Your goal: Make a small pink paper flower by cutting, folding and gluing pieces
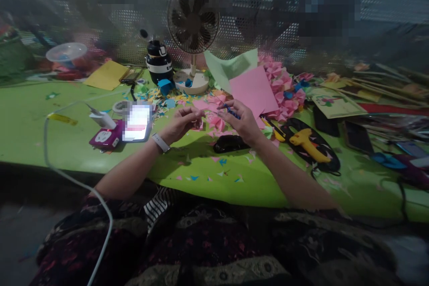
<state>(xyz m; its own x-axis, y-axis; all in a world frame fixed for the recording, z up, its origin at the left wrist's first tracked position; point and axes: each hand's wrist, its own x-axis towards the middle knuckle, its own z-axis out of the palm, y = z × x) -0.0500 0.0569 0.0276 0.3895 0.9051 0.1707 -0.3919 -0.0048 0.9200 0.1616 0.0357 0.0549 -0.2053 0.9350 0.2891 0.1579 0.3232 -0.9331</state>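
Over the middle of the green table, my left hand (182, 124) has thumb and fingers pinched on a small piece of pink paper (208, 110). My right hand (241, 121), just across from it, is closed round blue-handled scissors (232, 111); the blades are hard to make out. Behind both hands lie small pink paper pieces and a large sheet of pink paper (254, 89). A sheet of light green paper (234, 68) leans behind that. Below my right hand rests a black object (231, 144), its kind unclear.
A heap of folded pink paper (281, 80) lies at the back right. A yellow glue gun (310, 145) rests at right. A lit phone (136, 121) stands by a purple box (106, 137) and a white cable (47, 143). Behind are a black bottle (159, 65) and a fan (193, 22).
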